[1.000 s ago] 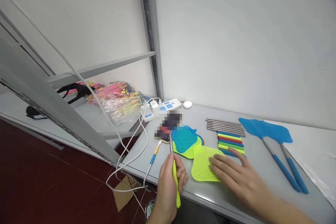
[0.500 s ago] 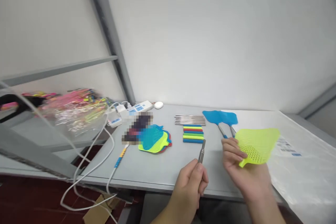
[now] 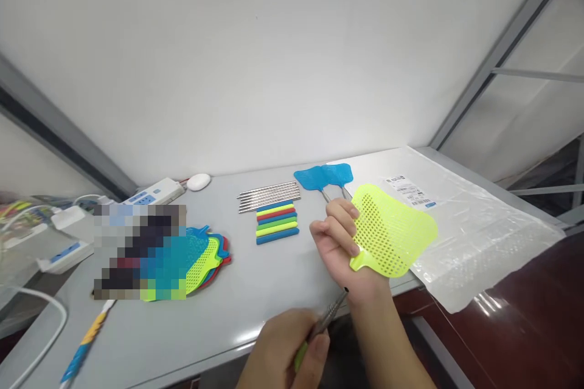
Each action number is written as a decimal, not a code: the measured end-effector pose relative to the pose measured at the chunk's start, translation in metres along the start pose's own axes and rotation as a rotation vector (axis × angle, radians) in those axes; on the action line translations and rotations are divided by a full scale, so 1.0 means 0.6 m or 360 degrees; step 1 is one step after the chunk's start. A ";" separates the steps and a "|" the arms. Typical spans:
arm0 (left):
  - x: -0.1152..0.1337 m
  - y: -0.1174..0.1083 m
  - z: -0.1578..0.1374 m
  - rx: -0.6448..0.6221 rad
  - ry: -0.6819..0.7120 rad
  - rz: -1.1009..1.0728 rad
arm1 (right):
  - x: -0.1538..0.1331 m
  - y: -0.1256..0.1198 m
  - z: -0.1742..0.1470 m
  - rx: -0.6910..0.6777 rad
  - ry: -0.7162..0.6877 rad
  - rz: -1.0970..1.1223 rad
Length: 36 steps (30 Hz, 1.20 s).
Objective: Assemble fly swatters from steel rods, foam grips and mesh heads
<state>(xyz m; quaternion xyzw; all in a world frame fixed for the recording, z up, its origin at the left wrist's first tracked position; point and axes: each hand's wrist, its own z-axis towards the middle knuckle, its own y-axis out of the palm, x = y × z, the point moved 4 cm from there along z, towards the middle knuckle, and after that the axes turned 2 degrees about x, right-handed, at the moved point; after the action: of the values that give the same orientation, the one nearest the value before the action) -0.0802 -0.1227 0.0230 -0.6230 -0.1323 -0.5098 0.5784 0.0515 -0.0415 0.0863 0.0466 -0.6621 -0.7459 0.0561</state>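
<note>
My left hand (image 3: 285, 343) is closed around a telescopic metal rod (image 3: 331, 311), whose tip points up and to the right; a bit of green grip shows under the fingers. In my right hand (image 3: 337, 243) a yellow-green fly swatter head (image 3: 395, 231) is pinched near its narrow neck. The rod tip is close to my right wrist, below the neck. Behind my right hand lie two blue fly swatters (image 3: 312, 178) with metal stems. Further left are a row of coloured handle tubes (image 3: 277, 225) and several metal rods (image 3: 269, 196).
A pile of blue, yellow and red swatter heads (image 3: 201, 267) lies at left, partly pixelated. Near it are a power strip (image 3: 152, 194), a white mouse-like object (image 3: 198, 182) and a cable with a yellow-blue sleeve (image 3: 84, 346). A labelled plastic sheet (image 3: 460, 243) covers the right side.
The view has swung to the right. My left hand has tilted the rod and brought its tip near my right wrist. My right hand has turned the yellow-green swatter head.
</note>
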 end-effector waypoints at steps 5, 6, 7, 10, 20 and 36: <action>0.000 -0.026 0.055 0.0006 0.0114 0.0011 | 0.007 0.015 0.035 -0.0078 -0.0084 -0.0083; -0.005 -0.027 0.062 -0.0001 0.0089 0.0005 | 0.007 0.015 0.040 -0.0084 -0.0104 -0.0085; -0.012 -0.027 0.068 -0.0014 0.0044 -0.0008 | 0.006 0.015 0.045 -0.0090 -0.0121 -0.0090; -0.030 -0.024 0.077 -0.0090 -0.0128 -0.0098 | 0.002 0.007 0.052 -0.0105 -0.0181 -0.0131; -0.027 -0.019 0.070 -0.0265 -0.0230 -0.0103 | 0.004 -0.030 0.052 0.0005 -0.0153 -0.0174; -0.028 -0.018 0.070 -0.0315 -0.0267 -0.0143 | 0.001 -0.034 0.046 0.0030 -0.0254 -0.0296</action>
<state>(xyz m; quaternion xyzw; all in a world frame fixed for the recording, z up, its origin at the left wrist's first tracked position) -0.0756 -0.0763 0.0238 -0.7109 -0.1572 -0.4918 0.4775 0.0467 -0.0119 0.0697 0.0486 -0.6644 -0.7428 -0.0667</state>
